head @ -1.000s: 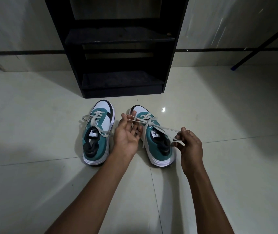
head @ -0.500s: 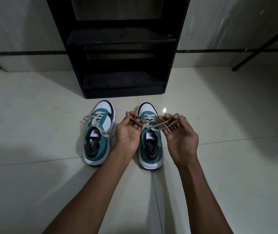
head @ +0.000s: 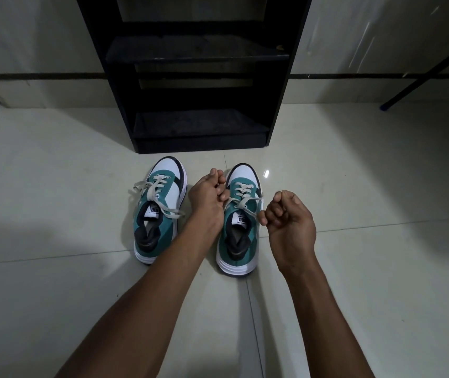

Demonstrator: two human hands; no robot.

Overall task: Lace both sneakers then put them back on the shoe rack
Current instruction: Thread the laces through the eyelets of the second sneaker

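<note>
Two teal, white and black sneakers stand side by side on the floor, toes toward the black shoe rack (head: 280, 105). The left sneaker (head: 155, 214) has its beige lace tied, with loose loops lying to both sides. Over the right sneaker (head: 241, 222) my hands pull its beige lace (head: 245, 204). My left hand (head: 209, 196) is closed on the lace end at the shoe's left side. At the shoe's right side, my right hand (head: 288, 216) is clenched on the other end. The lace ends are hidden inside my fists.
The rack's two visible shelves hold nothing. Glossy cream floor tiles (head: 54, 186) spread all around the shoes. A dark slanted bar with a blue foot (head: 385, 105) touches the floor at the far right. A pale wall with a dark stripe runs behind the rack.
The right sneaker has swung from tilted to straight, toe toward the rack. My right hand came in toward the shoe, looped the lace, then pulled out right; my left hand stayed by the shoe's left.
</note>
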